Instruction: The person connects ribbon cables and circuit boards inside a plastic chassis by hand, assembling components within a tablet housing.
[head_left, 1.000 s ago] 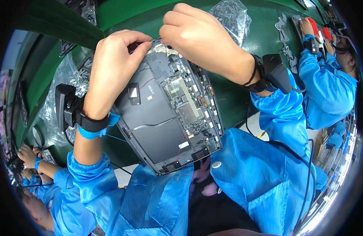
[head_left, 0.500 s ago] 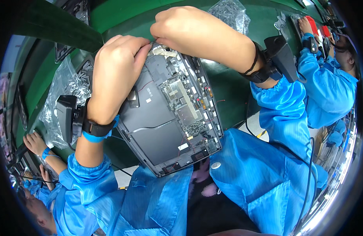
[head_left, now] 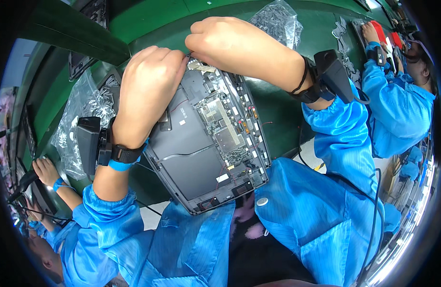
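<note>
An opened grey laptop-like casing (head_left: pixel 180 143) lies tilted in front of me, its near corners by my blue smock. A circuit board (head_left: pixel 223 126) with metal shields runs along its right part. Flat dark panels and a thin black cable fill the rest. My left hand (head_left: pixel 151 81) is closed at the far left corner, fingertips pinched together. Bent over the far edge, my right hand (head_left: pixel 218 40) is closed too, its fingertips close to the left ones. A small dark bit shows between them, but what they hold is mostly hidden.
Clear plastic bags of small grey parts lie at the left (head_left: pixel 79 126) and far right (head_left: pixel 278 24) on the green table (head_left: pixel 282 112). Loose grey strips (head_left: pixel 342 40) lie farther right. A green post (head_left: pixel 77 31) stands at the far left. Co-workers sit on both sides.
My right hand has come slightly nearer to me, and my left hand has shifted a little right. Both stay closed at the casing's far edge. The casing has hardly moved.
</note>
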Tool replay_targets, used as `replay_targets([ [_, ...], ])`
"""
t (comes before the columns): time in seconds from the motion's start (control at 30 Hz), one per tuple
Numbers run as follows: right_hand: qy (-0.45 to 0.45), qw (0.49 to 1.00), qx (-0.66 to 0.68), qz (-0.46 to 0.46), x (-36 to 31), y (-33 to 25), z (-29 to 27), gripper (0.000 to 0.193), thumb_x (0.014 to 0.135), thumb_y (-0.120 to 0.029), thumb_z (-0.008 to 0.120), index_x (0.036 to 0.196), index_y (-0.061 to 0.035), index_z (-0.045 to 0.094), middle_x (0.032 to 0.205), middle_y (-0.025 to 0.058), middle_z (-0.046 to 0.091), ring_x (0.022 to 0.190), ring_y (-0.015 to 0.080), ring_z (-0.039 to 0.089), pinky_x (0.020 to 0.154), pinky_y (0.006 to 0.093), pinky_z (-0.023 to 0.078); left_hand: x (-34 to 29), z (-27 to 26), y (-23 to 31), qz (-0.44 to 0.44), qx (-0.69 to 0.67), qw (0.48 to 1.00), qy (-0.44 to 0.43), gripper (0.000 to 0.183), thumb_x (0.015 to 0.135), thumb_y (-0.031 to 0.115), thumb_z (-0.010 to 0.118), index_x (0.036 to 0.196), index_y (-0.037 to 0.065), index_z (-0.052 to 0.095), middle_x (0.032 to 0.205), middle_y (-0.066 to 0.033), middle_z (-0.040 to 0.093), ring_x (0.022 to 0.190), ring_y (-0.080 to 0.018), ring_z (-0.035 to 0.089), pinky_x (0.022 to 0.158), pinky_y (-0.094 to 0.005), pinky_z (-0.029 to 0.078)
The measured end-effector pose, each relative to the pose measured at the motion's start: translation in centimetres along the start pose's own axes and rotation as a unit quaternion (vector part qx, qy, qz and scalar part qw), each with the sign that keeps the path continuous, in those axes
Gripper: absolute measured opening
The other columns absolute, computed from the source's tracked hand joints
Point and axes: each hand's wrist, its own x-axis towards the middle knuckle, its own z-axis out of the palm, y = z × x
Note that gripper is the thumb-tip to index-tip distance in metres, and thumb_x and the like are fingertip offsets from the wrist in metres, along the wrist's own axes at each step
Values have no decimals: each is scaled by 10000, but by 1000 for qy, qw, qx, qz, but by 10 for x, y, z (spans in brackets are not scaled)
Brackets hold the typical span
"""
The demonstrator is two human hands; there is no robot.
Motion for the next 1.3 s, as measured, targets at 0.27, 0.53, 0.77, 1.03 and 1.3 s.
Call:
replay_targets([
  [0.27,-6,1000,6,-4,0,-1,1,140,762,-99,680,730,-31,562,732,100,536,759,284,593,682,388,509,0,2,-5,19,-11,1000,-10,174,779,108,693,676,30,576,644,-106,566,665,-288,576,649,-393,493],
  [0.53,-8,1000,4,8,1,1,-3,73,729,-107,655,745,-36,662,741,111,637,789,281,674,706,381,555,2,3,-4,5,-17,1000,-10,156,759,98,711,688,38,585,650,-93,573,668,-278,578,654,-385,497],
  [0.77,84,995,-33,-47,-18,-31,-29,84,704,-146,629,695,-75,583,737,36,557,732,201,588,639,328,469,3,-1,-5,1,-48,999,3,103,763,89,705,725,36,626,676,-100,592,680,-284,582,653,-388,496],
  [1.03,56,991,-112,-53,-37,-64,-2,209,658,-144,644,804,3,666,945,115,669,515,139,559,452,272,426,0,-7,-7,-57,-105,993,-18,79,796,75,689,819,-1,692,758,-126,667,734,-315,627,678,-390,508],
  [1.3,22,996,-62,-52,-30,-53,-11,150,671,-119,663,763,-1,651,811,101,643,538,168,618,446,294,475,1,-9,-8,-115,-163,979,-48,86,808,58,671,860,-3,701,794,-147,679,758,-327,640,706,-389,514],
])
